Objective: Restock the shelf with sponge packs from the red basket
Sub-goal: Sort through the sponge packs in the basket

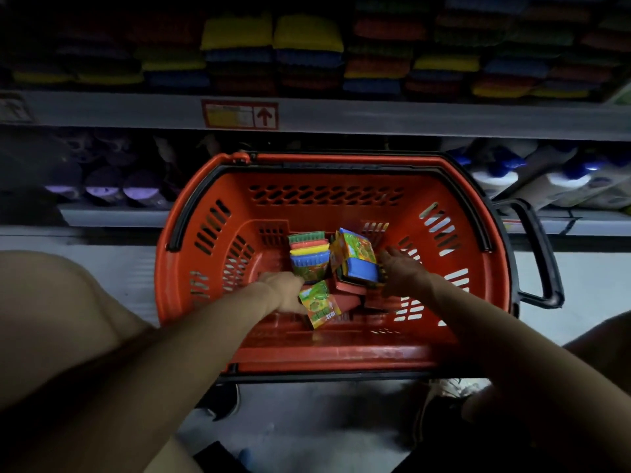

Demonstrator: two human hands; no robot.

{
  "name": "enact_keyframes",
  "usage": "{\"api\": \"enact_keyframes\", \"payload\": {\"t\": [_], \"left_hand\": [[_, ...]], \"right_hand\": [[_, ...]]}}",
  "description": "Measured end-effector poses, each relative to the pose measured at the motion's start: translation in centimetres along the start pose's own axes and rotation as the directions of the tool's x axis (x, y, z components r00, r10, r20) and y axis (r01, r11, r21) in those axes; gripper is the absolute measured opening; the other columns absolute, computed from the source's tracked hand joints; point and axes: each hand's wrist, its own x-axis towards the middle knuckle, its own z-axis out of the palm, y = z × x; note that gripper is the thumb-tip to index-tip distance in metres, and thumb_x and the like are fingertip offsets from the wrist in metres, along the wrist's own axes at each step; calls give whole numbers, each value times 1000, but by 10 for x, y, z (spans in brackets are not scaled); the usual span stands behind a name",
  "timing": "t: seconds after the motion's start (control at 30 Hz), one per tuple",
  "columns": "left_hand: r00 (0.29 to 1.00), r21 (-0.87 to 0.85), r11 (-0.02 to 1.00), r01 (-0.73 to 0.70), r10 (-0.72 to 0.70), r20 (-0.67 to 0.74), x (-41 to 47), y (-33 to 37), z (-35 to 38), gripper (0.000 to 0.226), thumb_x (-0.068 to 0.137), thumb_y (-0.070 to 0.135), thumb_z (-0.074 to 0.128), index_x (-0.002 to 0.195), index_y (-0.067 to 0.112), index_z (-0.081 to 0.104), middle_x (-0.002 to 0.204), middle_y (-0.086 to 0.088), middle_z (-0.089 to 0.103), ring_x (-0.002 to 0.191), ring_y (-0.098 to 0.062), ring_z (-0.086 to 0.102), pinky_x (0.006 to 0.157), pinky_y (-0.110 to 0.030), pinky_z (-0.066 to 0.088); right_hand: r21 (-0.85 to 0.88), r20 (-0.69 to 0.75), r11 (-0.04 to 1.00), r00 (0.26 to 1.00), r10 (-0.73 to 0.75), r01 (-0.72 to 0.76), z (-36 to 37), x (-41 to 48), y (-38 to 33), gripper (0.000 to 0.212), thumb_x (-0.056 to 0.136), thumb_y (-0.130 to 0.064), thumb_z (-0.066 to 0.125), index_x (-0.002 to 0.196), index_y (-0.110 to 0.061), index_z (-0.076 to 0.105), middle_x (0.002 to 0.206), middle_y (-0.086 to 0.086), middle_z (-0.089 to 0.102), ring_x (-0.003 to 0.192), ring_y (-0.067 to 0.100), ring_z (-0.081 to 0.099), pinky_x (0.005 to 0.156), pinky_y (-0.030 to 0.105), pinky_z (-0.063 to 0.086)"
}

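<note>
**Both Reaching In**

The left hand (283,290) pinches the edge of a flat sponge pack (320,308). The right hand (404,273) touches a tilted sponge pack (355,259) just beside it; I cannot tell if it grips. A third sponge pack (309,257) stands just past the left hand. All sit in the red basket (341,358). Far past the hands, the shelf (375,116) holds stacked sponges (307,35).

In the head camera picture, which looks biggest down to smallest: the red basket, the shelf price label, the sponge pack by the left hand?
1. Red basket, by far the largest.
2. Price label and sponge pack: nearly alike; the label is farther away, so I leave them unranked.
</note>
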Motion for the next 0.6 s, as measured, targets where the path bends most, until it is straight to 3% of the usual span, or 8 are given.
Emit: {"api": "enact_keyframes", "payload": {"t": [0.1, 0.23, 0.33, 0.43, 0.5, 0.6], "left_hand": [[995, -306, 947, 96, -89, 36, 14, 14, 12, 82, 87, 50, 75, 151, 11, 43, 151, -10, 52, 134, -29, 53, 107, -37, 47], [979, -572, 802, 174, -205, 11, 27, 27, 29, 99, 80, 42, 85, 156, 8, 31, 153, -13, 48, 136, -32, 52, 107, -37, 48], [970, -638, 744, 200, -241, 24, 30, 24, 27, 84, 76, 38, 88, 142, 9, 45, 141, -11, 57, 122, -28, 58, 91, -33, 50], [969, -666, 718, 200, -247, 25, 28, 22, 22, 68, 76, 30, 90, 129, 10, 52, 130, -7, 61, 109, -22, 57, 79, -28, 42], [968, -678, 704, 210, -245, 45, 29, 19, 21, 75, 75, 29, 91, 134, 8, 51, 132, -4, 58, 120, -24, 57, 83, -26, 44], [968, -631, 736, 243, -223, 113, 26, 17, 22, 104, 72, 49, 89, 152, 5, 39, 156, -11, 36, 142, -29, 41, 108, -32, 44]], "right_hand": [[17, -10, 1000, 1000, -7, 7, 2, 4, 4, 77, 86, -21, 75, 150, -10, 34, 145, 19, 49, 132, 37, 51, 102, 38, 45], [4, -1, 1000, 1000, 9, -9, 9, 6, 2, 79, 84, -31, 77, 150, -17, 36, 145, 21, 46, 135, 38, 45, 105, 40, 44], [27, 24, 999, 999, 46, -47, 12, 6, 1, 88, 74, -43, 86, 146, -20, 41, 149, 22, 41, 139, 39, 41, 108, 39, 43], [91, 14, 995, 999, 44, -45, 6, 3, -1, 92, 63, -38, 94, 138, -15, 44, 142, 19, 47, 132, 37, 47, 104, 36, 44], [158, 15, 986, 998, 56, -57, 4, 3, -3, 88, 61, -32, 95, 133, -17, 47, 137, 15, 55, 125, 33, 55, 97, 33, 47], [233, 20, 970, 998, 66, -69, 1, 1, -6, 78, 63, -27, 94, 129, -18, 52, 130, 8, 64, 116, 27, 62, 81, 26, 44]]}}
